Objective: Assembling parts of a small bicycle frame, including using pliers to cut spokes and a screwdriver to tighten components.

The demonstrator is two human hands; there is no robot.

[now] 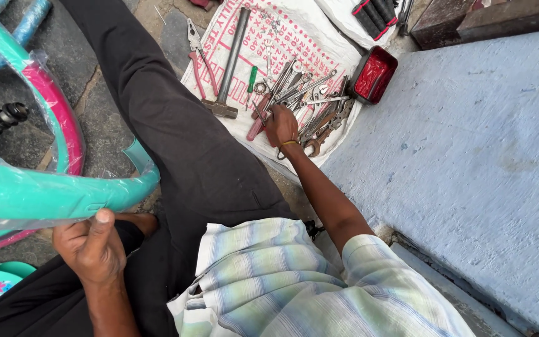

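My right hand (pixel 281 126) covers whichever steel spanner (pixel 317 122) my fingertips touch. The plastic-wrapped turquoise bicycle frame (pixel 45 195) runs off the left edge, hiding my left hand's (pixel 90 247) fingers.

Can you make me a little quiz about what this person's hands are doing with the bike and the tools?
1. True or false: the left hand is gripping the teal bicycle frame.
2. What is the right hand reaching into?
A. the red tray
B. the pile of spanners
C. a bucket of water
3. Fill the gap: the hammer lies on the white ____, next to the pliers.

Key: 1 true; 2 B; 3 sack.
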